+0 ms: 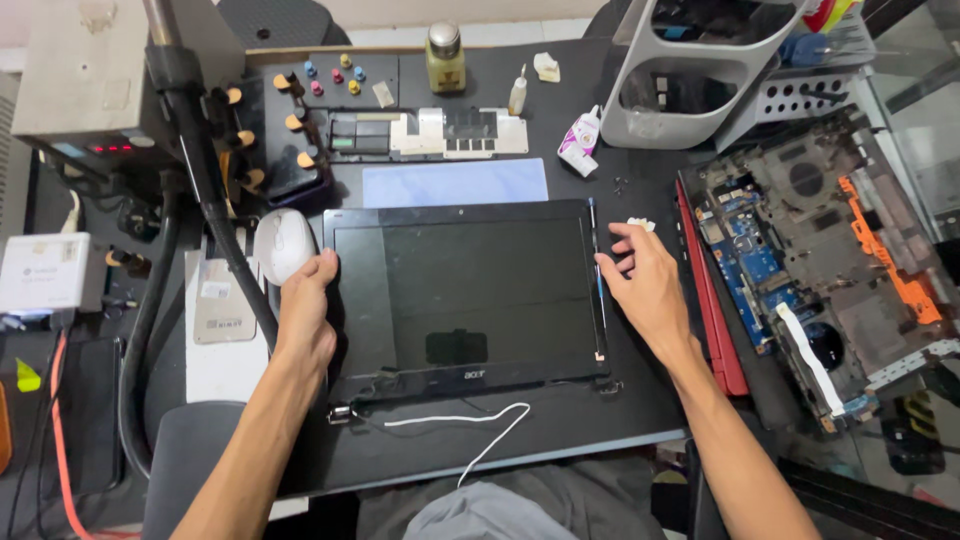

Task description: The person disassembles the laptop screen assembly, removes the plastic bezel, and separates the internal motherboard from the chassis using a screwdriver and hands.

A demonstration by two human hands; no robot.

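Looking down at a dark tabletop (600, 420), crowded: grey soldering station (75, 75) top left, thick black hose (205, 200) running down from it, white mouse (283, 244) beside that, small brown bottle (444, 57) at the back, grey plastic organiser (700, 75) top right. Stripped laptop base (800, 270) with blue board and orange ribbon sits on the right, well apart from the work.

Laptop screen panel (465, 290) lies flat at centre, black bezel, glass dark, hinges at the near edge, thin white cable (480, 425) trailing from it toward the person.

Left hand (308, 305) grip: fingers curled over the panel's left edge. Right hand (645, 285): fingertips bent onto the right bezel edge, loosely closed, nothing else held.
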